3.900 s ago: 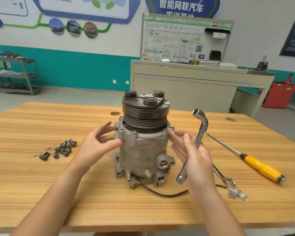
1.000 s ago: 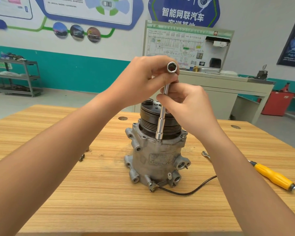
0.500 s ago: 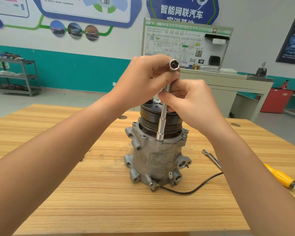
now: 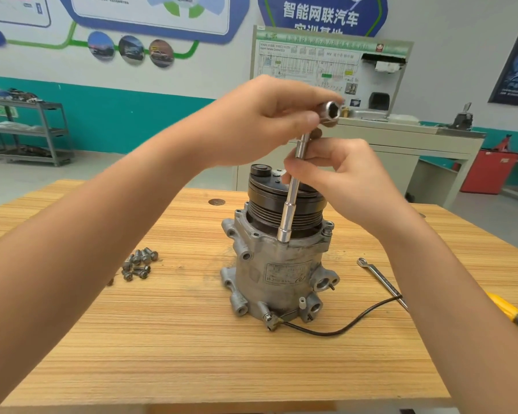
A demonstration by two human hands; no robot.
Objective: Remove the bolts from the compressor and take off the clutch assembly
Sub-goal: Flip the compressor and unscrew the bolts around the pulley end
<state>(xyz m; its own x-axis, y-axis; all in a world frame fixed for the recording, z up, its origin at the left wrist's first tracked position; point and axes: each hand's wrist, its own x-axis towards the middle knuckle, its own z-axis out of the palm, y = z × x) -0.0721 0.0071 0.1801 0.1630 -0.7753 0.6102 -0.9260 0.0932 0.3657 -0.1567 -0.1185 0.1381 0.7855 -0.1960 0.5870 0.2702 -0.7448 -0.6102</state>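
Note:
A grey metal compressor (image 4: 278,273) stands upright on the wooden table (image 4: 192,339), with the black clutch assembly (image 4: 281,204) on top. An L-shaped socket wrench (image 4: 290,198) stands nearly upright, its lower socket seated on a bolt at the front of the compressor's upper flange. My left hand (image 4: 263,124) grips the wrench's bent top end. My right hand (image 4: 338,174) pinches the shaft a little lower. Several removed bolts (image 4: 138,264) lie in a heap to the compressor's left.
A black cable (image 4: 341,330) runs from the compressor's base to the right. A thin metal spanner (image 4: 380,279) and a yellow-handled screwdriver (image 4: 506,309) lie on the table at the right, partly under my right forearm. A cabinet stands behind the table.
My left hand has turned the wrench's top end round to the right. My right hand has slid slightly down the shaft. Earlier, both hands rested on the compressor's sides.

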